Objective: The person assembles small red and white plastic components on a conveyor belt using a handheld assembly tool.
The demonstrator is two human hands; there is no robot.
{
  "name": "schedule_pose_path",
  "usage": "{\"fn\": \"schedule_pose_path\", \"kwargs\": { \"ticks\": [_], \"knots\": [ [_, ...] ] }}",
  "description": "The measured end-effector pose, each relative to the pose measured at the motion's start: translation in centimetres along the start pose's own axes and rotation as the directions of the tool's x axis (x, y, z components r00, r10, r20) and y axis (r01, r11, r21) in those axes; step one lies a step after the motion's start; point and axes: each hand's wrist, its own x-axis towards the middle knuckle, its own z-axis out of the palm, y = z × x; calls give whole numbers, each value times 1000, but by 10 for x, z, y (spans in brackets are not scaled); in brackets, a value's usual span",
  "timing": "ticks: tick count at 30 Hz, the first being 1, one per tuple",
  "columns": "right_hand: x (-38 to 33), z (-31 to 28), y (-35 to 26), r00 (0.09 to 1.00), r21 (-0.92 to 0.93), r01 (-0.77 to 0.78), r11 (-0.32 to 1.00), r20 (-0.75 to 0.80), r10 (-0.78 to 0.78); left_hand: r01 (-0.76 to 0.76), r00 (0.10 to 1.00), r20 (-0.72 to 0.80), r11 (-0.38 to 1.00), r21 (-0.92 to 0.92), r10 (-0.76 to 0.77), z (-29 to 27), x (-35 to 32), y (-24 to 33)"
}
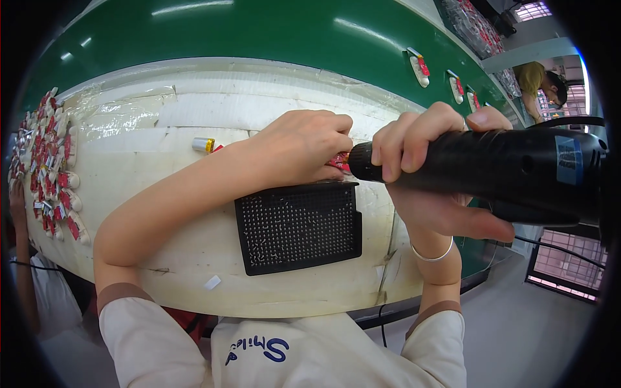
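Observation:
My right hand (427, 161) is wrapped round a black electric screwdriver (511, 171), which lies nearly level with its tip pointing left. Its ringed nose meets a small red patterned piece (339, 161) under the fingers of my left hand (307, 145). Those left fingers are closed on the piece, and most of it is hidden. Just in front of my left hand sits a black tray (358, 242) holding many small screws (297, 226). Beyond my left forearm, a short silver and gold cylinder (203, 145) shows beside a bit of red; the forearm covers the rest.
A heap of red-and-white parts with silver pieces (55, 168) lies at the left, near another person's arm (21, 220). Several similar parts (419, 68) rest on the green belt (259, 32). A white scrap (212, 282) lies near the front edge. Another person (540, 84) bends at far right.

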Motion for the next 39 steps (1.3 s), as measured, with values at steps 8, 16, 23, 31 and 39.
{"fn": "schedule_pose_path", "kwargs": {
  "ticks": [8, 16, 23, 31, 39],
  "knots": [
    [-1, 4, 6, 1000, -4, -6, 1000, -14, 6, -31, 999, -30, 998, -55, 29, 1, -3, -4],
    [2, 10, 8, 1000, -58, -23, 998, -9, 23, -16, 1000, -23, 998, -55, 15, 0, -3, -2],
    [3, 13, 11, 998, -114, -56, 992, -6, 56, 4, 999, -39, 1000, -22, -5, 2, -4, -3],
    [6, 14, -5, 1000, -78, 2, 997, -10, -3, -31, 997, -76, 999, -14, 30, 0, -4, -2],
    [10, 7, -25, 998, -126, 64, 990, 23, -61, -80, 993, -100, 962, -262, 55, -18, -1, -1]
  ]
}}
